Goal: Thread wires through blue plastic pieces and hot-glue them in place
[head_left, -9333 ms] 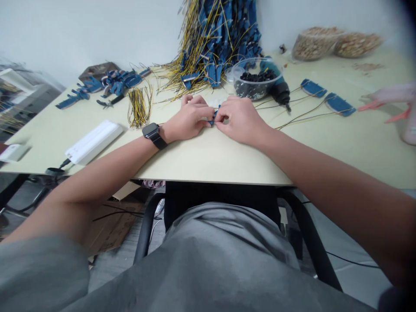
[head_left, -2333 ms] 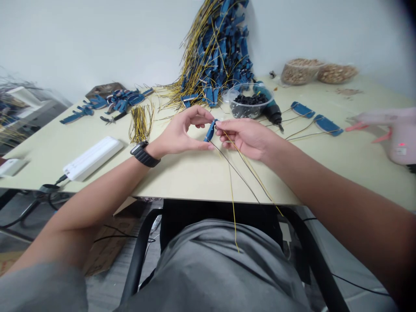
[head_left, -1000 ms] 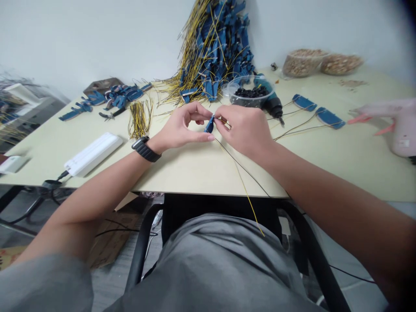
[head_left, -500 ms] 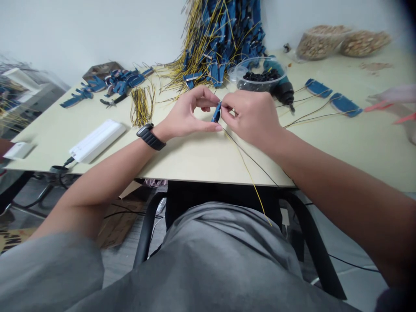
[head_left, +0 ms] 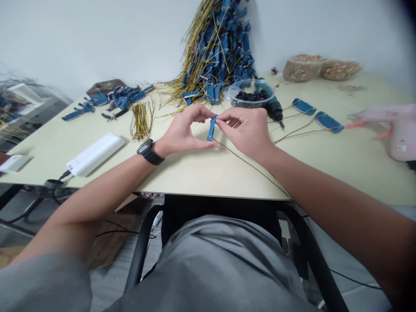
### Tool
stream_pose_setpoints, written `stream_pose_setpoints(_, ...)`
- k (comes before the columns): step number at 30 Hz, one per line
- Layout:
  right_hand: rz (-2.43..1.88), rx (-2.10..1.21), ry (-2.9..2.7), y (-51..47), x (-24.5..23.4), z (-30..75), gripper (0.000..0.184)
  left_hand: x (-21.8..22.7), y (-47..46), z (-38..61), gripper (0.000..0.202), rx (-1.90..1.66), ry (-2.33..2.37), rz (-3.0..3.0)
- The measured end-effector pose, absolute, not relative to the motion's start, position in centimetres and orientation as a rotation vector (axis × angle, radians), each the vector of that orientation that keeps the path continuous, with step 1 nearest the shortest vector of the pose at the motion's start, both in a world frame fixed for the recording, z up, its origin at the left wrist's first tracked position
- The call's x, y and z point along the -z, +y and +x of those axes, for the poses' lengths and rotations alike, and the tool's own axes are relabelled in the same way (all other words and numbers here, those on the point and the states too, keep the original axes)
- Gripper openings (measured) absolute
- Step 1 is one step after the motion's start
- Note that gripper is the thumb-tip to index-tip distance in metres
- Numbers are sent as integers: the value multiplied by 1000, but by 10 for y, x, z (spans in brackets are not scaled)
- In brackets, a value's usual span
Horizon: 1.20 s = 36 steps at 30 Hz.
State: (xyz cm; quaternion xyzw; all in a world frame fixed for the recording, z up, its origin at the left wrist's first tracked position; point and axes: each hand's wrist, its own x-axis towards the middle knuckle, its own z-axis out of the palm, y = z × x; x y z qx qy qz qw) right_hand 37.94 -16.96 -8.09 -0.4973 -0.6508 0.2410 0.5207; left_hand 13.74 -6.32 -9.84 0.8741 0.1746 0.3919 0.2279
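Observation:
Between the fingers and thumb of my left hand is a narrow blue plastic piece, held nearly upright above the table. My right hand pinches at the upper end of this piece; the fingertips hide what exactly they grip there. From the lower end a thin pair of black and yellow wires runs down to the right, passing under my right forearm. Two similar flat blue pieces, a nearer one and a farther one, lie to the right with wires attached.
Behind my hands are a clear tub of small black parts, a power drill and a tall heap of wired blue pieces. At left lie wire bundles, cutters and a white power strip. A pink glue gun stands right.
The blue piece has turned so more of its long face shows. My right fingers have shifted to its upper end. The wires now lie closer together, and the camera view has shifted.

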Motion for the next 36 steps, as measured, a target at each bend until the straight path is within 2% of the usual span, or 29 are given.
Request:
stream_pose_setpoints(18, -1089, -1448, -1032, -163, 64, 381, 29, 100, -63, 137, 107, -1099, 462, 2422)
stream_pose_setpoints(25, -1097, -1537, -990, -159, 61, 383, 26, 103, -64, 140, 112, -1112, 451, 2355)
stream_pose_setpoints(36, -1134, -1579, -1010, -155, 60, 389, 34, 102, -69, 139, 98, -1108, 390, 2309)
